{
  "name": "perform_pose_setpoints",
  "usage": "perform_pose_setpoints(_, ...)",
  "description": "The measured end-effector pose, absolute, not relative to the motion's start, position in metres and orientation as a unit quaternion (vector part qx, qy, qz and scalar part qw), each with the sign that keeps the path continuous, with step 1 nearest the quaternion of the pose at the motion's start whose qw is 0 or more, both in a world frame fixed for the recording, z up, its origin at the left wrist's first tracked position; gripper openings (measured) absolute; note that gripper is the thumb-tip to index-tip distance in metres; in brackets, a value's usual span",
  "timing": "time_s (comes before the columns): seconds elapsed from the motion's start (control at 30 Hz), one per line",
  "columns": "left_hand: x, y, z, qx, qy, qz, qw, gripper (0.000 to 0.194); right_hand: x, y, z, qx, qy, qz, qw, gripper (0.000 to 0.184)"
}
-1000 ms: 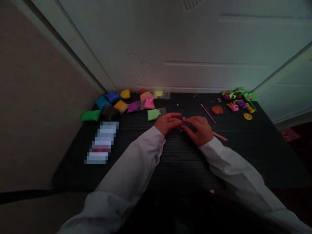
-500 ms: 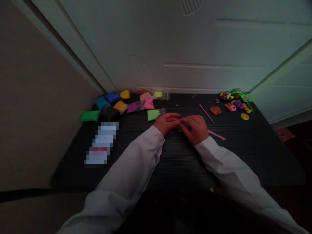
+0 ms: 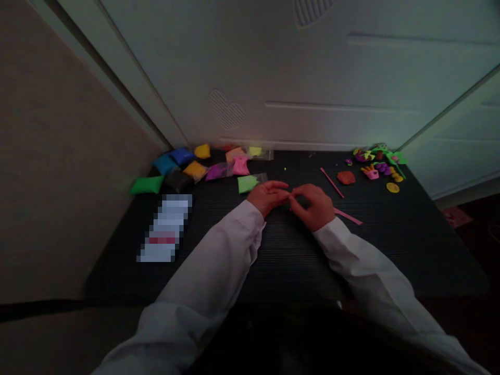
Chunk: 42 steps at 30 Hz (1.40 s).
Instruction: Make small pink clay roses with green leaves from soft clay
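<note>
My left hand [image 3: 269, 198] and my right hand [image 3: 313, 207] meet fingertip to fingertip above the middle of the dark table. The right thumb and forefinger are pinched together against the tips of the left fingers. Whatever lies between them is too small or too hidden to make out. Just behind my left wrist lies a bag of light green clay [image 3: 247, 183]. A pink flat modelling tool [image 3: 349, 216] sticks out from beside my right hand. Farther back lies a thin pink modelling stick [image 3: 332, 182], near a flattened reddish-brown lump of clay [image 3: 346, 177].
Bags of coloured clay, among them green [image 3: 147, 185], blue [image 3: 182, 155] and pink [image 3: 240, 166], are grouped at the back left. A blurred-out phone [image 3: 166, 229] lies in front of them. Small clay figures [image 3: 370, 172] and a yellow disc [image 3: 392, 187] are at the back right.
My right thumb and forefinger have closed into a tighter pinch, with the other fingers curled more. My left hand has hardly moved. The whole view has shifted slightly.
</note>
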<state>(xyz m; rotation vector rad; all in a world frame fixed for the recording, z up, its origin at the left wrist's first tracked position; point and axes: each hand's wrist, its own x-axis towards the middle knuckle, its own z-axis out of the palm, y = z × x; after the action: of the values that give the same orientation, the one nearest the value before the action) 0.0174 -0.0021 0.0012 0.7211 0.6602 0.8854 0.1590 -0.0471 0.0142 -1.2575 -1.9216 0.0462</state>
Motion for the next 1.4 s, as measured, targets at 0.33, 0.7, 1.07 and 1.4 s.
perform_pose_setpoints(0.33, 0.017, 0.0, 0.002, 0.329, 0.327, 0.429, 0.775, 0.024, 0.171, -0.046, 0.022, -0.472, -0.548, 0.341, 0.6, 0.006)
perform_pose_setpoints(0.7, 0.018, -0.002, 0.001, 0.352, 0.315, 0.411, 0.78, 0.03, 0.162, -0.047, 0.012, -0.49, -0.763, 0.061, 0.418, 0.011)
perform_pose_setpoints(1.07, 0.018, -0.001, 0.0, 0.353, 0.326, 0.414, 0.773, 0.029, 0.165, -0.047, 0.019, -0.505, -0.591, 0.308, 0.548, 0.009)
perform_pose_setpoints(1.4, 0.017, -0.002, 0.004, 0.34, 0.327, 0.419, 0.776, 0.027, 0.171, -0.044, 0.028, -0.435, -0.369, 0.584, 0.578, 0.008)
